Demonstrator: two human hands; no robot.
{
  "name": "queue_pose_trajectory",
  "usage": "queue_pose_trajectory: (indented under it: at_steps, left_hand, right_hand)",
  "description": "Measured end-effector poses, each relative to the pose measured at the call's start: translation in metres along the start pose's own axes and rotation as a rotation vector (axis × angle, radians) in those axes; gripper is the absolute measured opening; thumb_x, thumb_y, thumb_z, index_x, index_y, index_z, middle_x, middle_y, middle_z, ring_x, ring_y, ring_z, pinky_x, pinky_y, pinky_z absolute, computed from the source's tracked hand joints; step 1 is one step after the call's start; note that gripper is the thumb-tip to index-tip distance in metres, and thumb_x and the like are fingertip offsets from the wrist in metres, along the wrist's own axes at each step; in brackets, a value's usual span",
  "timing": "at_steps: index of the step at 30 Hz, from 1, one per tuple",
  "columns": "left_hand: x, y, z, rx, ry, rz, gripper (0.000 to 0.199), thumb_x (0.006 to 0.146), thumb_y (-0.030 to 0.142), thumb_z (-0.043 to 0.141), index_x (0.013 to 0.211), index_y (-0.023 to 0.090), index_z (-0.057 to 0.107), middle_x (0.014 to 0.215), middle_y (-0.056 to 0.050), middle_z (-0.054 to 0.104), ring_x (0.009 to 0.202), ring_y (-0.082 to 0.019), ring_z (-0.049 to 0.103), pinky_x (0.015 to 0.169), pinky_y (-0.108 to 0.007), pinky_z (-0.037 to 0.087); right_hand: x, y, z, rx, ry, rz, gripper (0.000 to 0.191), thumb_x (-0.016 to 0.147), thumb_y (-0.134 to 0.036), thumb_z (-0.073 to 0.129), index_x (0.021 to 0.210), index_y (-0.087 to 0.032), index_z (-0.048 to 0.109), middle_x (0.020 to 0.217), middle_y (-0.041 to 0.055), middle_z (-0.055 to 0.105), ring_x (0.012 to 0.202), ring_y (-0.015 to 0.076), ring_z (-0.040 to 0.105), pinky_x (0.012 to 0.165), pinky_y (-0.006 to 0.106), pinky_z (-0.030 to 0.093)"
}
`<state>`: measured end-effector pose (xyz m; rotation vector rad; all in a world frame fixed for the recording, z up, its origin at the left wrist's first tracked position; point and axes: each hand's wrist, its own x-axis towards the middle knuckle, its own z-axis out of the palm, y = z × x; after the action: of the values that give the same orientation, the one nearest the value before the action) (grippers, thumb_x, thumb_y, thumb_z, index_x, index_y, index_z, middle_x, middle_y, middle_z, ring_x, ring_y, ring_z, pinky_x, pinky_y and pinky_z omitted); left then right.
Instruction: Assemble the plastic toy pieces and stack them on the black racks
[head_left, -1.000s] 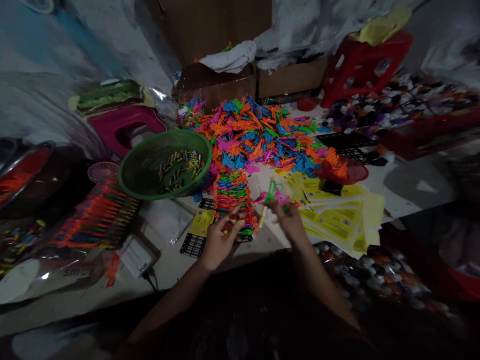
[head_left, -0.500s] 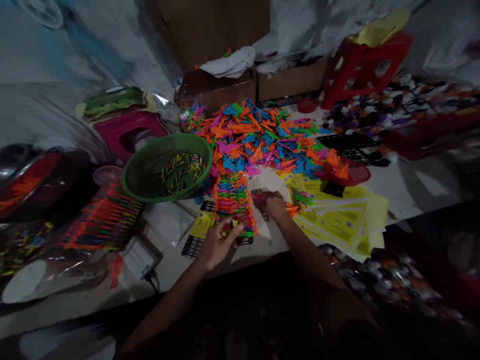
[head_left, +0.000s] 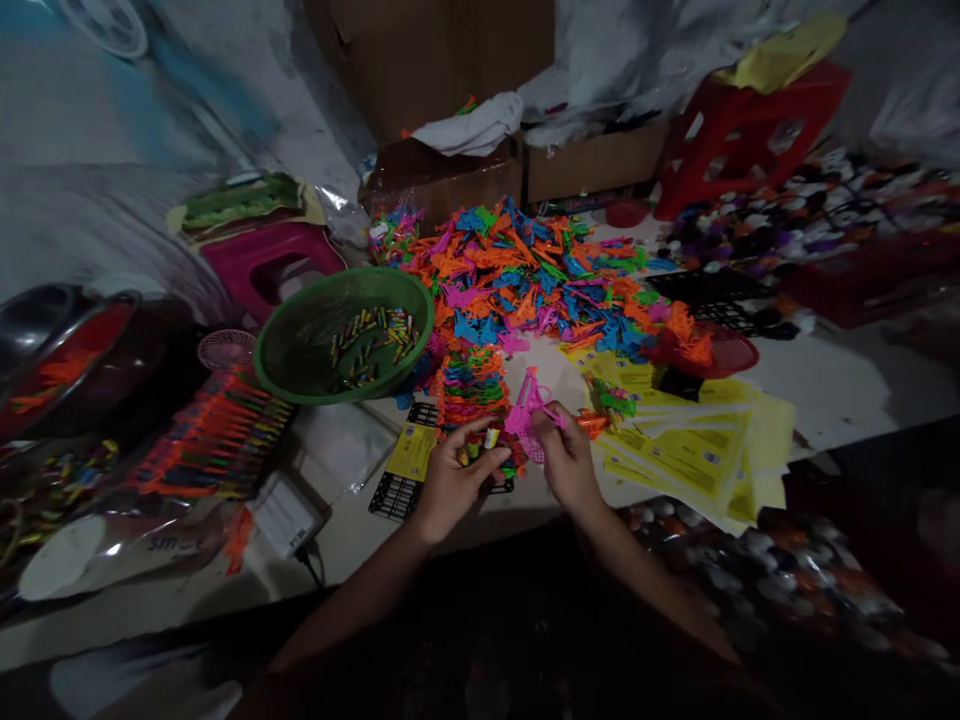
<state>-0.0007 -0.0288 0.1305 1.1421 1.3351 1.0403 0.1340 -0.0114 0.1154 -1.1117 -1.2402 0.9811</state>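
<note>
My right hand [head_left: 568,462] grips a pink plastic toy [head_left: 527,402] shaped like a small pistol, held above the table. Close beside it, my left hand [head_left: 459,480] is closed around several small coloured cylinders, one with a yellow and white end [head_left: 491,438] sticking up by the thumb. Just beyond the left hand lies a stacked row of coloured plastic toys [head_left: 472,385] on a black rack [head_left: 396,495]. More small cylinders lie in the green basin [head_left: 274,375] to the left. A large heap of orange, blue, pink and green plastic toys [head_left: 517,270] spreads behind the hands.
Yellow printed sheets [head_left: 690,440] lie on the right, with a red basket [head_left: 735,352] behind. At left are another toy row [head_left: 217,430], a white box with a cable [head_left: 287,515] and metal bowls [head_left: 97,360]. Cardboard boxes [head_left: 592,160] and a red stool [head_left: 757,140] stand at the back.
My right hand has lifted the pink toy off the table and brought it nearer my left hand. The left hand still holds the cylinders. The view has shifted slightly.
</note>
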Motion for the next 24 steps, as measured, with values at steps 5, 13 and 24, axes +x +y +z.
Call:
queue_pose_trajectory:
  at_steps: [5, 13, 24]
  left_hand:
    - [0.004, -0.013, 0.001, -0.003, 0.054, 0.054, 0.045, 0.064, 0.032, 0.069, 0.106, 0.017, 0.060, 0.071, 0.002, 0.064, 0.052, -0.008, 0.058, 0.050, -0.019, 0.049]
    - [0.001, -0.017, -0.002, 0.205, 0.120, 0.264, 0.036, 0.069, 0.030, 0.065, 0.103, 0.018, 0.065, 0.094, -0.004, 0.069, 0.085, -0.017, 0.064, 0.079, -0.029, 0.051]
    - [-0.004, -0.024, 0.002, 0.488, 0.040, 0.420, 0.035, 0.075, 0.023, 0.057, 0.109, 0.021, 0.062, 0.093, -0.007, 0.069, 0.078, -0.017, 0.065, 0.073, -0.026, 0.050]
  right_hand:
    - [-0.005, 0.010, 0.006, -0.025, -0.004, -0.031, 0.026, 0.085, -0.038, 0.042, 0.068, -0.020, 0.044, 0.057, -0.0054, 0.042, 0.054, 0.0080, 0.039, 0.052, 0.020, 0.032]
    - [-0.012, 0.014, 0.011, -0.168, 0.074, -0.145, 0.022, 0.088, -0.031, 0.037, 0.071, -0.020, 0.042, 0.059, -0.0049, 0.043, 0.054, 0.0085, 0.039, 0.053, 0.021, 0.032]
    - [-0.003, 0.025, 0.013, -0.203, 0.101, -0.039, 0.034, 0.088, -0.040, 0.028, 0.079, -0.018, 0.052, 0.071, 0.0022, 0.057, 0.066, 0.0135, 0.051, 0.062, 0.025, 0.041]
